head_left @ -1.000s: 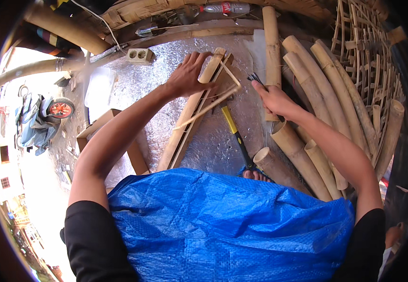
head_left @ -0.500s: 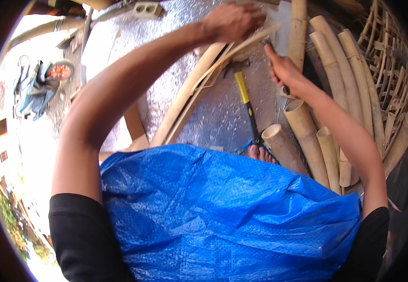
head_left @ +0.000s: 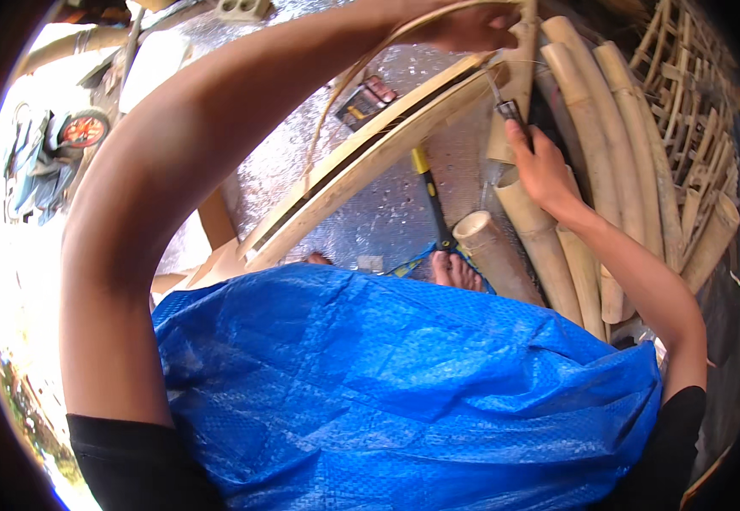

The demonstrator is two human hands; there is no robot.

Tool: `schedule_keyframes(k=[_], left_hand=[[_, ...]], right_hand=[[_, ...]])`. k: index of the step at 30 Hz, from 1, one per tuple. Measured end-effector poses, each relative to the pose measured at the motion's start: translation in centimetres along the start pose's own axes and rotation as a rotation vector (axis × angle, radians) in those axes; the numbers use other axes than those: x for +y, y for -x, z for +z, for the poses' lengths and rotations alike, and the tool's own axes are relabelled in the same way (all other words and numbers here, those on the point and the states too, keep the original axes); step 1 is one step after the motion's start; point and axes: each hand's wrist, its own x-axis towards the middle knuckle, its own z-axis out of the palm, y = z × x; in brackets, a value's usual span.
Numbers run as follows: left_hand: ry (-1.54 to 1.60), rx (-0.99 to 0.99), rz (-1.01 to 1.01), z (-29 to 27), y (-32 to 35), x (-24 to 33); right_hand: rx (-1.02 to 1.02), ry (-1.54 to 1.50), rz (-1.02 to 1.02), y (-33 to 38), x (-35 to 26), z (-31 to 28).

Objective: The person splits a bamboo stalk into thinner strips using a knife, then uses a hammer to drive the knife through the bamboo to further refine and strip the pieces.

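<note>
At the top of the view my left hand (head_left: 476, 27) is closed, its fingers curled around a thin bamboo strip (head_left: 332, 100). The strip bows down to the left, in front of my left forearm. My right hand (head_left: 542, 166) grips a knife (head_left: 508, 109) by its dark handle. Its narrow blade points up, close to an upright bamboo piece (head_left: 524, 64). Two long split bamboo lengths (head_left: 387, 146) lie slantwise below my left hand. Beneath them shows the yellow and black handle of a hammer (head_left: 432, 200); its head is hidden.
A blue tarp (head_left: 387, 366) covers my lap, with my foot (head_left: 459, 272) past its edge. Bamboo tubes (head_left: 549, 243) and curved poles (head_left: 613, 136) stand at the right, before a woven bamboo frame (head_left: 685, 94). A small red and black case (head_left: 367, 102) and a concrete block (head_left: 244, 8) lie beyond.
My left hand has moved right and up, and the strip now bends in an arc. My right hand has come down and right with the knife. The split bamboo now covers the hammer's head.
</note>
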Motion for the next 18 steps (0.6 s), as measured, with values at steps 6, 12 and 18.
schedule_keyframes(k=[6, 12, 18], left_hand=[[-0.065, -0.077, -0.028, 1.8, -3.4, 1.4], [-0.202, -0.156, 0.207, 0.1, -7.1, 1.6], [-0.258, -0.237, 0.202, 0.6, -7.5, -0.5]], right_hand=[[-0.126, 0.339, 0.034, 0.7, -1.6, -1.9], [-0.040, 0.330, -0.034, -1.5, 1.5, -0.4], [-0.083, 0.361, -0.107, -3.4, -0.5, -0.8]])
